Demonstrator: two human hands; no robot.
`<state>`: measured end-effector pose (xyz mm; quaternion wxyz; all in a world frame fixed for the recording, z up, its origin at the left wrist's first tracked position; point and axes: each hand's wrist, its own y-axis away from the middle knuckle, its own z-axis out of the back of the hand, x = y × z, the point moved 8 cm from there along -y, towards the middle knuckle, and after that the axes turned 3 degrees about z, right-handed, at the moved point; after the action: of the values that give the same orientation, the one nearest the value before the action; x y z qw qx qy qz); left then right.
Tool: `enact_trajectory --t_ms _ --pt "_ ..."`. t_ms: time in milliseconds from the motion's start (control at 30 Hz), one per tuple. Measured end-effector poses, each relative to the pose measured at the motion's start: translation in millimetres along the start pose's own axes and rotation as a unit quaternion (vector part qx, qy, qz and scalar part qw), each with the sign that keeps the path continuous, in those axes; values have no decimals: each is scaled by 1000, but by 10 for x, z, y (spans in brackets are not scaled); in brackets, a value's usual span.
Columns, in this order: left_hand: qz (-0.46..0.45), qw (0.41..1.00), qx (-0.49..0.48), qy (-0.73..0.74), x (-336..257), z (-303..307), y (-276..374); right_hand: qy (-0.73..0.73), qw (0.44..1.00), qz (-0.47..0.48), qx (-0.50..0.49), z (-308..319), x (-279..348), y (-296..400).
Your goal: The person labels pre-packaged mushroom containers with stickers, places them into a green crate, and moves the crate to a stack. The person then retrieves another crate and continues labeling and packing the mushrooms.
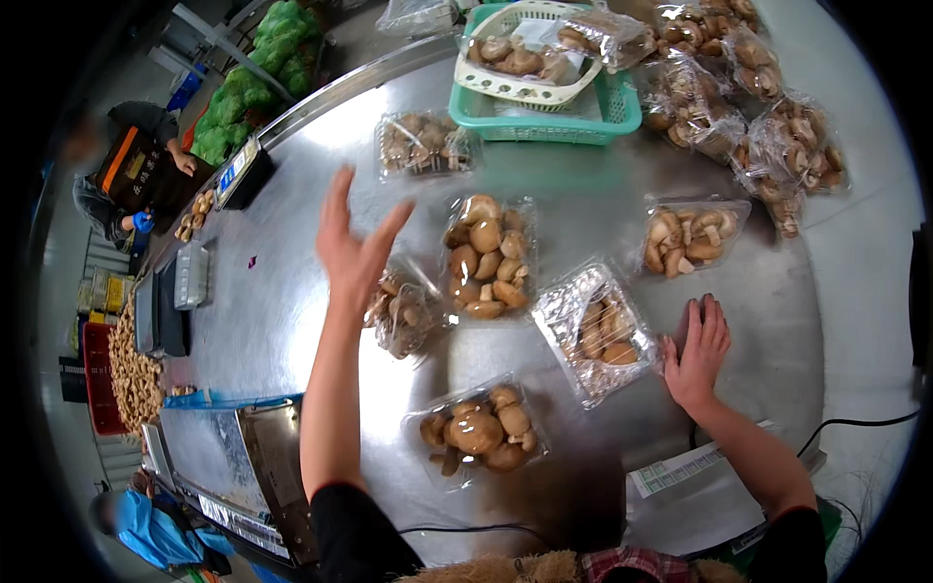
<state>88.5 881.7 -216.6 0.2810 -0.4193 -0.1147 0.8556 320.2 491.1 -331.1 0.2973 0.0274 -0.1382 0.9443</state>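
Note:
My left hand [357,237] is raised over the steel table, fingers spread and holding nothing, just above a bunched plastic bag of mushrooms [401,310]. My right hand [696,353] rests on the table with fingers apart, its thumb at the edge of a clear tray of mushrooms [619,353] with shiny wrinkled film. Between my hands lies a larger wrapped pack of brown mushrooms [488,255]. Nearer me is another pack of mushrooms [477,430]. A small pack of mushrooms [685,233] lies beyond my right hand, and one more pack [426,144] lies near the green basket.
A green plastic basket [547,132] holds a white basket [525,89] with a mushroom pack. Bagged mushrooms [791,142] pile up at the far right. A wrapping machine [211,444] stands at left, near a red crate [102,379]. Two people work at the left. A cable [474,527] lies near me.

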Motion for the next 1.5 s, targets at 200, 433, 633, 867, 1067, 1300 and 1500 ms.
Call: enact_trajectory --t_ms 200,433,633,867,1067,1300,1500 --pt "-28 926 173 -333 602 -1271 -1184 -27 1000 -3 4 16 29 5" --pt "-16 915 292 -278 241 -1128 -282 -53 998 -27 11 91 -36 1" --pt "-79 871 408 -261 -512 -694 835 200 980 13 -14 -195 -181 63" --pt "-234 940 124 -216 -1786 -1401 -532 -51 998 -31 13 14 -156 50" --pt "-309 905 74 -281 -1556 -2322 -1085 -74 996 -37 14 -4 -152 85" --pt "-331 942 -1 -53 -1871 -1440 -915 -85 996 -29 13 54 -122 40" --pt "-522 847 96 -40 -2501 -540 445 -81 996 -42 -8 42 -179 41"
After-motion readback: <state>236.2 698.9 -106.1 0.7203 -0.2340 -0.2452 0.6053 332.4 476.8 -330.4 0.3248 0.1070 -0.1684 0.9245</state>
